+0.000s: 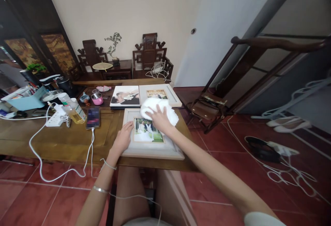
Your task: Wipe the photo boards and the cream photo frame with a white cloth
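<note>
A pale picture frame [152, 153] with a photo [144, 133] of two people outdoors lies flat near the table's front edge. At its left side, my left hand [123, 137] grips the rim, fingers over the border. My right hand [160, 118] presses a bunched white cloth [170, 113] onto the upper right part of the frame, fingers spread over the cloth. The cloth hides that corner and overlaps a second pale frame [173, 93] just behind. Left of that one lies a white panel [126, 95] with a dark and pink picture.
A phone [92, 118] with a white cable, a bottle of yellow liquid [73, 108], a power strip [57, 115], a pink cup [97, 98] and a blue box [28, 98] stand to the left on the table [108, 151]. A wooden chair [219, 98] is at the right.
</note>
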Demonstrator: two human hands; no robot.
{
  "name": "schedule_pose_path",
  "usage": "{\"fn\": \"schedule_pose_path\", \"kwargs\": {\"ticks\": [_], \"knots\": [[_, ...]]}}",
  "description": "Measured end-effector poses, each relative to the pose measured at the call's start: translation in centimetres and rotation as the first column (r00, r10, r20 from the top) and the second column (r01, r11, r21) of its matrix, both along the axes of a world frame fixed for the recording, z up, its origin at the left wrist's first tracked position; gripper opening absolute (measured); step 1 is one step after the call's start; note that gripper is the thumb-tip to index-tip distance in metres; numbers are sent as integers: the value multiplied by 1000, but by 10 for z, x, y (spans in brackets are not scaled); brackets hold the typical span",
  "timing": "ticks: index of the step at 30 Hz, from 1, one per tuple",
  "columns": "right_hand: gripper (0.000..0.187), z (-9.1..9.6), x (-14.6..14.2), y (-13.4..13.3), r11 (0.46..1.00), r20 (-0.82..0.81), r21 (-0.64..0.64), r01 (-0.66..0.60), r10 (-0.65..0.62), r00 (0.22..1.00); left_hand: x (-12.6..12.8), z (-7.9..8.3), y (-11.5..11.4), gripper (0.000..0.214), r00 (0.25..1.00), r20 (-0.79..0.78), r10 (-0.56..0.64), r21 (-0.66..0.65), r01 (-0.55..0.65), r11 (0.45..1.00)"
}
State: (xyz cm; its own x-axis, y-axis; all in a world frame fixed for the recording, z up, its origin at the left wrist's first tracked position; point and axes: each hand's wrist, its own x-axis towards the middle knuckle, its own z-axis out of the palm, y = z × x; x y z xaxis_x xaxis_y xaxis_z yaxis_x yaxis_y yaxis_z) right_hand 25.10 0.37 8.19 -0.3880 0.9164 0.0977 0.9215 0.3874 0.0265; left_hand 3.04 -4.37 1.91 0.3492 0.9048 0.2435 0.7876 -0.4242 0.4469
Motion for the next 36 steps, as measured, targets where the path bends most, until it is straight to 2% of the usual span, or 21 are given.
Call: {"fn": "schedule_pose_path", "kwargs": {"ticks": [2, 5, 9, 12, 14, 16, 18, 19, 21, 23, 26, 28, 30, 33, 36], "knots": [[70, -1, -7, -13, 994, 3, -93, -58, 59, 998, 1, 0, 0, 64, 1000, 9, 4, -5, -4, 1000], [69, 7, -9, -54, 962, -41, -233, -140, 134, 990, 2, 2, -2, 64, 999, 23, 22, -10, -22, 1000], [71, 30, 10, -118, 854, -154, -417, -313, 273, 950, 4, 4, -4, 64, 999, 24, 34, -15, -34, 999], [69, 42, 31, -144, 776, -268, -480, -409, 314, 911, 5, 6, -6, 64, 999, 25, 30, -14, -30, 999], [68, 48, 44, -140, 796, -302, -469, -382, 262, 917, 5, 6, -6, 64, 999, 29, 30, -12, -29, 1000], [67, 54, 52, -121, 875, -264, -405, -265, 166, 950, 4, 5, -6, 63, 999, 33, 33, -14, -32, 999], [63, 59, 55, -91, 968, -178, -233, -95, 53, 983, 4, 4, -6, 63, 998, 43, 40, -16, -40, 999], [61, 61, 55, -74, 993, -137, -113, -18, 2, 991, 4, 3, -6, 63, 998, 52, 45, -16, -44, 999], [59, 59, 49, -42, 994, -67, 95, 55, -49, 997, 3, 1, -4, 64, 996, 70, 46, -16, -45, 999], [59, 49, 39, -19, 984, -8, 173, 35, -34, 999, 2, -2, -3, 64, 996, 86, 36, -9, -35, 999], [63, 22, 14, -6, 997, 64, 64, -40, 36, 997, 1, -4, -1, 64, 995, 95, 23, 8, -24, 1000], [61, 4, -2, -14, 998, 87, -14, -58, 59, 994, 2, -5, -1, 64, 995, 95, 25, 10, -26, 1000], [57, -5, -11, -32, 996, 89, -56, -63, 68, 994, 3, -5, -2, 63, 995, 94, 31, 3, -31, 1000], [61, 3, -8, -72, 976, 63, -184, -117, 131, 989, 5, -4, -3, 62, 994, 99, 39, 0, -39, 999], [66, 31, 7, -117, 901, -15, -369, -227, 238, 971, 5, -4, -4, 62, 994, 95, 48, 5, -49, 999]]}}
